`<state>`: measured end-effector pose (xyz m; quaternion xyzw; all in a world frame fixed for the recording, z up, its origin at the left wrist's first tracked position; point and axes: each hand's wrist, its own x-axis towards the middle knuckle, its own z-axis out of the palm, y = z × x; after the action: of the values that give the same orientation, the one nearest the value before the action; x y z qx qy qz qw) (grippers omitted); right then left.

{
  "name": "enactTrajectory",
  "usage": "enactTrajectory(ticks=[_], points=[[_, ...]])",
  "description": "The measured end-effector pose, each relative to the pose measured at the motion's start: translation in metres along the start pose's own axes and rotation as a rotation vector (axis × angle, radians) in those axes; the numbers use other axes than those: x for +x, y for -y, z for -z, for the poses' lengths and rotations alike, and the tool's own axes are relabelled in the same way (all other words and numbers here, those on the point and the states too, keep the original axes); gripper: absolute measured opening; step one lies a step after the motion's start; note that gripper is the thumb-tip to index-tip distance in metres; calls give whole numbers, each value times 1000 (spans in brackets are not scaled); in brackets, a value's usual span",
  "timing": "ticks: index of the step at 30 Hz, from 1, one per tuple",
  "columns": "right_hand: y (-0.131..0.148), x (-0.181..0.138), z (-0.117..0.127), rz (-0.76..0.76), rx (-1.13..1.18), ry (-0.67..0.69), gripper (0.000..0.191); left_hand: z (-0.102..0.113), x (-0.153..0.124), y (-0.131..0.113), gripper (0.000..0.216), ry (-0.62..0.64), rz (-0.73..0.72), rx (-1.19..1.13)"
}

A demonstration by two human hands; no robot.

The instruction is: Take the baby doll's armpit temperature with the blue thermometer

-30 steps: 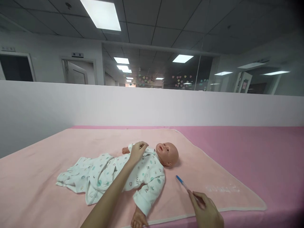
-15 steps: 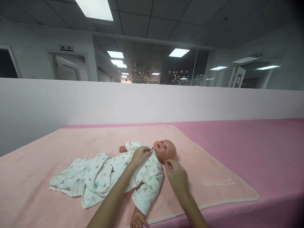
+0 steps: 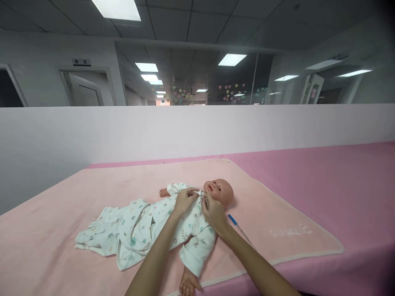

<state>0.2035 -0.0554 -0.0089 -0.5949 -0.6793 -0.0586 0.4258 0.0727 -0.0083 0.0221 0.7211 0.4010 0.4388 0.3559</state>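
Observation:
A baby doll (image 3: 219,191) lies on its back, its head toward the right and its mouth open. It wears a white baby gown (image 3: 145,220) with a small green and brown print, whose lower part spreads out to the left. At the neckline, my left hand (image 3: 185,201) has its fingers closed on the gown's collar. My right hand (image 3: 213,211) meets it there, pinching the collar just under the doll's chin. Fingertips cover most of the neck opening, so the fastening is hard to make out. Beside my right wrist lies a thin stick with a blue end (image 3: 232,219), resembling a thermometer.
Under the doll is a peach blanket (image 3: 284,218) with a pale border, over a pink table cover (image 3: 348,189). A low white partition (image 3: 197,131) runs along the far side. One doll hand (image 3: 189,281) reaches the near blanket edge.
My right hand has moved left from beside the doll's head to the collar, next to my left hand. The blue-ended stick now shows on the blanket. The view has shifted slightly.

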Motion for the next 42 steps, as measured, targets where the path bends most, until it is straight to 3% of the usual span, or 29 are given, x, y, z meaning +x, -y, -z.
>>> enactTrajectory(ticks=[17,42], points=[[-4,-1,-3,-32,202,-86,32,4,-4,-2,31,156,-31,-79],[-12,1,-4,-29,227,-66,33,1,-4,2,30,151,-154,197]])
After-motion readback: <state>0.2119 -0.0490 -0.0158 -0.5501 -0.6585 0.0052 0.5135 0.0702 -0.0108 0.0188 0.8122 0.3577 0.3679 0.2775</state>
